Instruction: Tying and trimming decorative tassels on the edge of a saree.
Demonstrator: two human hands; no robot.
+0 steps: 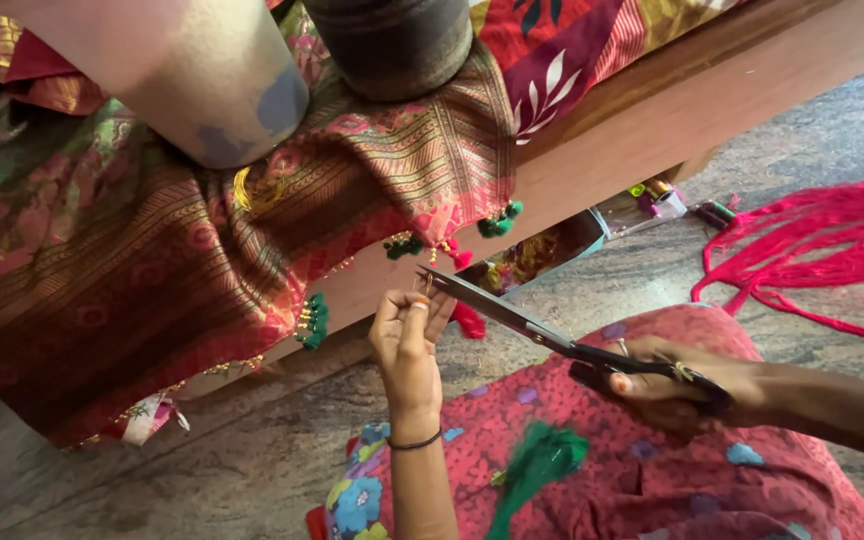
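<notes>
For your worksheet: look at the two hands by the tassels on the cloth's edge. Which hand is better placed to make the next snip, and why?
The right hand: it already grips the scissors, whose open blades point at the red tassel. The left hand is pinching the threads at the blade tips.

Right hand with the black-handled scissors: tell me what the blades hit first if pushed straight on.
Probably the left hand: the long steel scissors in the right hand point at its raised fingertips, though depth is unclear.
</notes>
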